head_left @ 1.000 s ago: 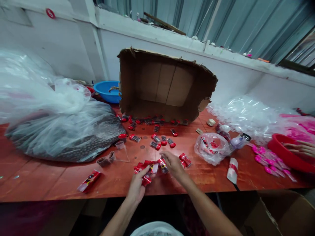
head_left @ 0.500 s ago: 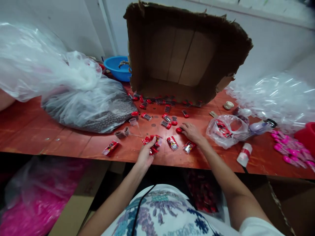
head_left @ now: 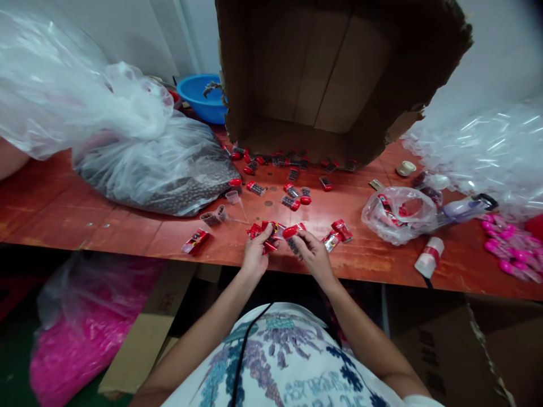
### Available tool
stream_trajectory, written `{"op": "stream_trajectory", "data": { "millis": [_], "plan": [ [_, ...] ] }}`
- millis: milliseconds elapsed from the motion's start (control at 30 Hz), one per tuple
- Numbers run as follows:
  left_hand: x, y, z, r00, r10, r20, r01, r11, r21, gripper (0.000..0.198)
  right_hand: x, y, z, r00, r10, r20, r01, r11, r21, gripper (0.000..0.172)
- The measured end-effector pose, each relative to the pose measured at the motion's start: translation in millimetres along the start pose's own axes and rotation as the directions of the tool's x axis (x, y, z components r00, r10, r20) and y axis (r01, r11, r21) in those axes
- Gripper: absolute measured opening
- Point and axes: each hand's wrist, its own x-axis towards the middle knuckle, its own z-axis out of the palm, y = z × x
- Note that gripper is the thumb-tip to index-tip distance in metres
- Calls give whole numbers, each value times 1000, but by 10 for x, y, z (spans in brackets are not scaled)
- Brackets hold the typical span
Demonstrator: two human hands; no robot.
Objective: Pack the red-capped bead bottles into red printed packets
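The head view shows both bare hands close together above the front edge of a reddish-brown bench (head_left: 139, 223). The left hand (head_left: 254, 252) is closed around a small bunch of shiny red printed wrappers (head_left: 255, 230), its thumb pressed on top. The right hand (head_left: 314, 254) pinches a small clear plastic bottle with a rounded red cap (head_left: 291, 232) between thumb and fingers; the cap points toward the wrappers, but whether the two touch cannot be told.

Just beyond the right hand lie two red-and-silver filled packets (head_left: 332, 239), side by side. To the left of the left hand, apart from it, a flat red packet (head_left: 195, 241) lies near the bench edge. Behind that stand two small cups of brown contents (head_left: 214, 216) and a clear plastic scoop (head_left: 233, 196).

More small red-capped bottles with dark beads (head_left: 291, 202) are scattered across the middle of the bench, up to the mouth of a torn brown cardboard box (head_left: 305, 73) lying open toward the person. Left of the box are a blue plastic basin (head_left: 201, 96) and a large translucent bag of dark beads (head_left: 169, 181). On the right sit a clear plastic bag holding red packets (head_left: 424, 212), a white roll with a red band (head_left: 430, 257) and a heap of pink-capped clear tubes (head_left: 511, 249).
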Motion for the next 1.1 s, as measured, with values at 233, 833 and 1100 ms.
{"op": "stream_trajectory", "data": {
  "millis": [233, 833, 1100],
  "plan": [
    [-45, -36, -43, 984, 169, 64, -176, 977, 118, 28, 15, 57, -9, 994, 66, 92, -69, 997, 32, 37],
    [-196, 76, 3, 955, 154, 255, -214, 950, 227, 32, -133, 94, -42, 982, -159, 104, 156, 987, 32, 46],
    [-300, -21, -11, 939, 30, 342, -160, 919, 359, 28, -172, 96, -72, 974, -186, 128, 185, 982, 18, 50]
  ]
}}
